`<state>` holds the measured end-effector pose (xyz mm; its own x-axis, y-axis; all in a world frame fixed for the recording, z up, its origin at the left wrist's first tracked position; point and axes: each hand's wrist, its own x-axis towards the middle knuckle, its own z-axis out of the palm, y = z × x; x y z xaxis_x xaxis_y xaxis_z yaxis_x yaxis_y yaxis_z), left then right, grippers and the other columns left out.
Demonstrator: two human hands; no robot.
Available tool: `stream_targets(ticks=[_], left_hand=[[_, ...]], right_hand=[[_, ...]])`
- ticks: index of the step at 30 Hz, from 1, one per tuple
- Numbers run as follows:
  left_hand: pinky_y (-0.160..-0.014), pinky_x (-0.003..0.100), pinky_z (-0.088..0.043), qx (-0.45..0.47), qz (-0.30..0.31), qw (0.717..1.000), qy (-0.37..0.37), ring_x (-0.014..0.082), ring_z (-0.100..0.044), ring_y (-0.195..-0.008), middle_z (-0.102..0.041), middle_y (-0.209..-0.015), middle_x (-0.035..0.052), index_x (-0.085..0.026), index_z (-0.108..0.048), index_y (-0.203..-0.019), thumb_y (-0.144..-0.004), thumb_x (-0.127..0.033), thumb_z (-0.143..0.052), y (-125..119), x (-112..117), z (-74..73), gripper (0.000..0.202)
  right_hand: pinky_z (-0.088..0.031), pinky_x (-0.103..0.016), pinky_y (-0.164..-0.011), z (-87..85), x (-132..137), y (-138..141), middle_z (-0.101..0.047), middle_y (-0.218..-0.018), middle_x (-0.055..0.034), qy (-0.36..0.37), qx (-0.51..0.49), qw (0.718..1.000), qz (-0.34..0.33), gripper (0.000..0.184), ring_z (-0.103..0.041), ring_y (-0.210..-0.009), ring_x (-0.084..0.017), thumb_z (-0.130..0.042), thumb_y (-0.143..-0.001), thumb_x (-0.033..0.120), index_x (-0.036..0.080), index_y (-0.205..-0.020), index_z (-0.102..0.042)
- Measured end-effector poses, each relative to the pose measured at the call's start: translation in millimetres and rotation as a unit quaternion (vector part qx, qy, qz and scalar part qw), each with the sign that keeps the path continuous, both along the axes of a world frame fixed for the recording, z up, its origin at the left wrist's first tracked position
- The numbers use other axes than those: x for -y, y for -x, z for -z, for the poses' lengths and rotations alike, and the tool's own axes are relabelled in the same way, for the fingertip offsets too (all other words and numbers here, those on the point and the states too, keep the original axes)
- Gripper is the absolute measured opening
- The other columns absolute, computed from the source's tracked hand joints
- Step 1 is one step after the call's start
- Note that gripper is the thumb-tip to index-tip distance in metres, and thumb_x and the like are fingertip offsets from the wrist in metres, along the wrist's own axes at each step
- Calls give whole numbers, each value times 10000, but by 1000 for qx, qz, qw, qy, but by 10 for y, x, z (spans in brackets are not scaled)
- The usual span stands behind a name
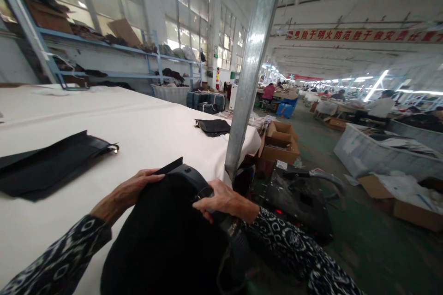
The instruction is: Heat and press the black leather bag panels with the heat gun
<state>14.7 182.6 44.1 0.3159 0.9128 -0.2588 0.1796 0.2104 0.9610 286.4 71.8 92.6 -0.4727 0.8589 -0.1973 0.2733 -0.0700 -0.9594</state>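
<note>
A black bag lies at the near edge of the white table, its strap and top seam toward me. My left hand rests on the bag's upper left, fingers curled over the fabric edge. At the bag's top right, my right hand is closed, pinching the seam near a small metal ring. Both sleeves are black with a white pattern.
Flat black fabric pieces lie at the left, another black piece farther back. A metal post rises at the table's right edge. Cardboard boxes, a black machine and bins stand on the green floor; people work far back.
</note>
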Motion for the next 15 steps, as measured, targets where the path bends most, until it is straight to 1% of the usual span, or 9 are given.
stream_targets(ticks=[3, 6, 8, 9, 12, 15], left_hand=[[-617, 284, -572, 55, 28, 998, 28, 206, -712, -658, -781, -851, 118, -90, -722, -1037, -598, -425, -873, -144, 174, 24, 572], [-599, 261, -574, 113, 46, 990, 71, 189, -715, -634, -787, -860, 117, -95, -729, -1079, -623, -367, -885, -236, 313, 76, 554], [-604, 272, -586, 130, 35, 988, 78, 205, -726, -643, -790, -866, 120, -96, -730, -1081, -609, -344, -899, -256, 356, 101, 559], [-622, 282, -596, 135, 21, 988, 76, 215, -733, -659, -791, -875, 120, -100, -731, -1078, -592, -335, -909, -257, 363, 105, 569], [-661, 300, -614, 146, -18, 986, 77, 229, -743, -686, -794, -881, 108, -114, -743, -1039, -531, -323, -933, -257, 369, 80, 582], [-657, 290, -615, 148, -24, 985, 82, 231, -745, -687, -794, -871, 105, -126, -758, -983, -481, -324, -949, -300, 421, 28, 572]], right_hand=[[-437, -193, -479, -47, 20, 7, -585, -575, 23, -1, -8, 1000, 15, 215, -540, -485, -88, -699, -793, 278, 139, -703, -562], [-435, -190, -462, -120, 23, -41, -576, -565, 29, -25, -25, 998, 60, 203, -530, -467, -84, -689, -799, 263, 143, -714, -549], [-450, -196, -458, -162, 33, -117, -576, -568, 30, -35, -31, 995, 90, 187, -532, -458, -88, -680, -803, 261, 146, -735, -548], [-457, -201, -456, -175, 47, -164, -578, -570, 28, -39, -32, 994, 95, 189, -535, -457, -91, -678, -805, 268, 147, -739, -550], [-461, -206, -458, -169, 146, -303, -583, -575, 20, -60, -40, 995, 68, 213, -549, -467, -99, -693, -807, 300, 142, -741, -564], [-446, -201, -455, -114, 293, -359, -582, -566, 18, -43, -22, 998, 30, 215, -547, -462, -96, -699, -802, 292, 134, -717, -580]])
